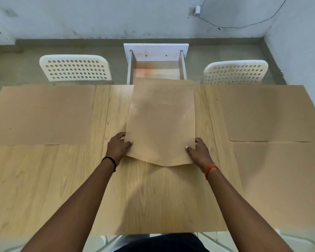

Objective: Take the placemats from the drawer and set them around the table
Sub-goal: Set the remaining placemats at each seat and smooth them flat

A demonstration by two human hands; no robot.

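- left hand (119, 145) pinches left edge of centre placemat (161, 122), thumb on top, near its front corner
- right hand (198, 150) grips the right edge the same way, thumb on top
- centre placemat is between both hands, front edge sagging and raised off tabletop (62, 179), far end reaching the open drawer (155, 68)
- far-left placemat (42, 113) flat on tabletop
- far-right placemat (269, 113) flat; near-right placemat (284, 179) just in front of it
- two white perforated chairs (75, 68) flank the drawer
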